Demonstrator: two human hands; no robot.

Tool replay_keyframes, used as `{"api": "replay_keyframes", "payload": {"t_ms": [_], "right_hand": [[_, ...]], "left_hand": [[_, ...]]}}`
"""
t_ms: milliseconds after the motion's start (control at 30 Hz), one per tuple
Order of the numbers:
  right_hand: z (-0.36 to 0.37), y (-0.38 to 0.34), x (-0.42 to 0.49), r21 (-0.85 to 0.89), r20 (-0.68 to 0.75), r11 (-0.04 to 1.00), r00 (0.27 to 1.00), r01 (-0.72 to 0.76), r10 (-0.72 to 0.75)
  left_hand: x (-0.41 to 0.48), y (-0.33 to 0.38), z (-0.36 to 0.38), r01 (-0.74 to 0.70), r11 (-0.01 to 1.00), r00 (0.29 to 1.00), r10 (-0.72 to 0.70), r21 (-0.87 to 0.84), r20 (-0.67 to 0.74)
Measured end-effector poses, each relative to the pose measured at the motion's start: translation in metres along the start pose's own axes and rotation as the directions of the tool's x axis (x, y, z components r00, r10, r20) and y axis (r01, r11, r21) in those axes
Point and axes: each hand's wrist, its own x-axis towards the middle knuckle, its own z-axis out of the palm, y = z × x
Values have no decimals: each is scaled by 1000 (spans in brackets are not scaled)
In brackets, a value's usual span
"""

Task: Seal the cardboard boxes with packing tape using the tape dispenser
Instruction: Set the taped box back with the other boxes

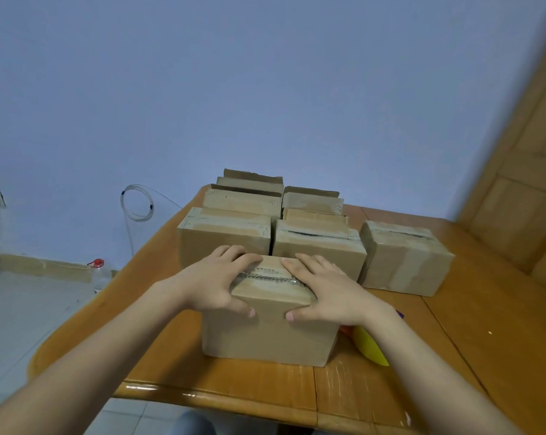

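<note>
My left hand (216, 282) and right hand (325, 290) press down, spread flat, on the box (268, 334) top. More boxes (318, 249) crowd twelve o'clock, something yellow (370, 345) at four.

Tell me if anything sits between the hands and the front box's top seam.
Nothing visible does. The left hand and right hand rest on the front box, one on each side of the seam, which shows uncovered between them.

brown box (270, 334), orange-brown table (453, 340), blue wall (265, 89)
</note>
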Motion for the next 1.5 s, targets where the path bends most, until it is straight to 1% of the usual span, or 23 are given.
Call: {"api": "replay_keyframes", "payload": {"t_ms": [100,167,300,400,467,533,767,867,1033,1133,1267,1367,1500], "right_hand": [[-11,-2,-6,33,-22,999,999,40,-39],[-26,-5,-13,43,-45,998,998,52,-50],[-72,-6,-27,15,-126,999,991,38,-35],[-108,3,-38,-26,-193,999,981,29,-33],[-128,14,-43,-61,-212,998,977,20,-32],[-145,30,-47,-78,-204,997,979,-7,-10],[-191,85,-64,-72,-235,991,968,-112,92],[-201,109,-70,-49,-253,987,958,-151,134],[-221,151,-67,-129,-292,959,934,-253,207],[-233,179,-61,-167,-314,944,923,-285,223],[-250,220,-44,-153,-320,936,912,-317,256],[-253,252,-27,-136,-312,933,909,-332,278],[-237,292,1,-113,-298,933,907,-342,297]], "left_hand": [[-4,5,-11,10,1000,1000,-10,-1,27],[-7,12,-28,10,1000,1000,-11,12,21],[-8,29,-69,7,999,998,-4,43,-67],[0,47,-96,-5,993,988,23,115,-154],[9,61,-110,-9,984,980,45,179,-193],[22,74,-119,-8,972,977,58,235,-204],[81,122,-147,-38,943,945,142,332,-294],[111,140,-160,-69,934,935,183,350,-303],[163,169,-172,-84,905,921,230,417,-314],[198,177,-176,-101,893,898,272,439,-347],[249,183,-177,-112,880,865,315,462,-390],[287,184,-169,-100,873,868,310,477,-387],[335,176,-147,-86,873,884,289,480,-368]]}}
